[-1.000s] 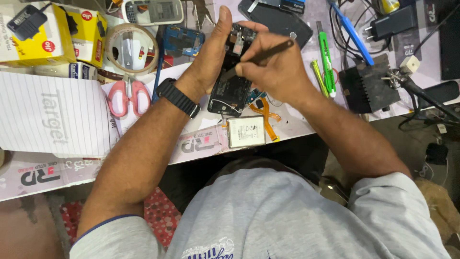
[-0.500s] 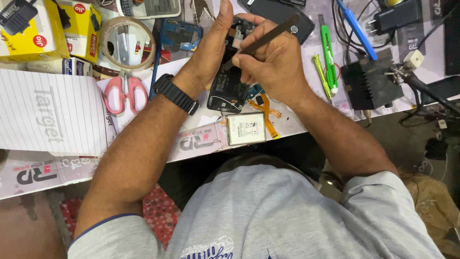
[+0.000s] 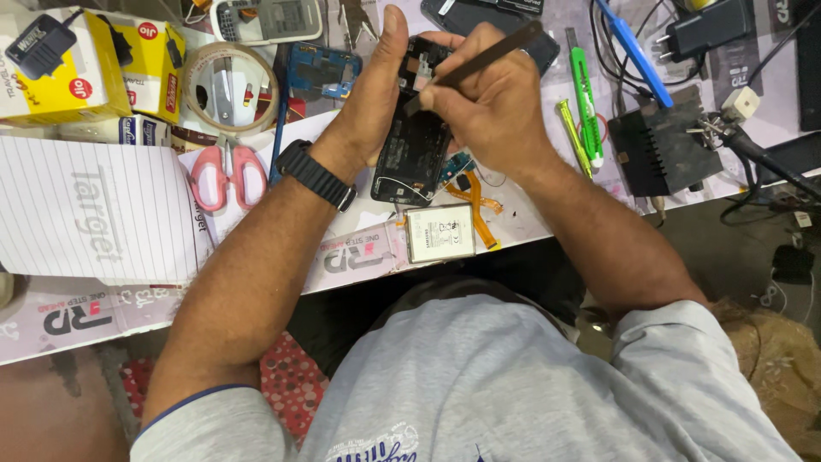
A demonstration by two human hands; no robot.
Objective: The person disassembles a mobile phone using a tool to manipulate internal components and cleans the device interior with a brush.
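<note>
Right now the left hand [image 3: 372, 94] grips an opened black phone [image 3: 415, 141] from its left side, thumb pointing up past the top edge, fingers wrapped behind it so the phone stands tilted above the white workbench [image 3: 522, 227]. A black watch [image 3: 315, 174] sits on that wrist. The right hand [image 3: 492, 103] is closed around a dark slim tool [image 3: 479, 62], held like a pen, its tip pressed into the upper part of the phone's exposed inside. The two hands touch over the phone.

Just below the phone, on the bench, lies a flat silver battery [image 3: 440, 233], with an orange flex ribbon [image 3: 475, 205] curling beside it. To the left of the left forearm rest pink-handled scissors [image 3: 227, 175], and above them a ring of tape [image 3: 231, 85]. Farther left sit a lined white notepad [image 3: 90, 214] and a yellow box [image 3: 73, 68] with a black charger on top. Right of the right hand lie a green utility knife [image 3: 584, 103] and a yellow-green screwdriver [image 3: 571, 133], then a black block-shaped device [image 3: 663, 150]. A blue tool [image 3: 633, 51] lies slanted near the top.
</note>
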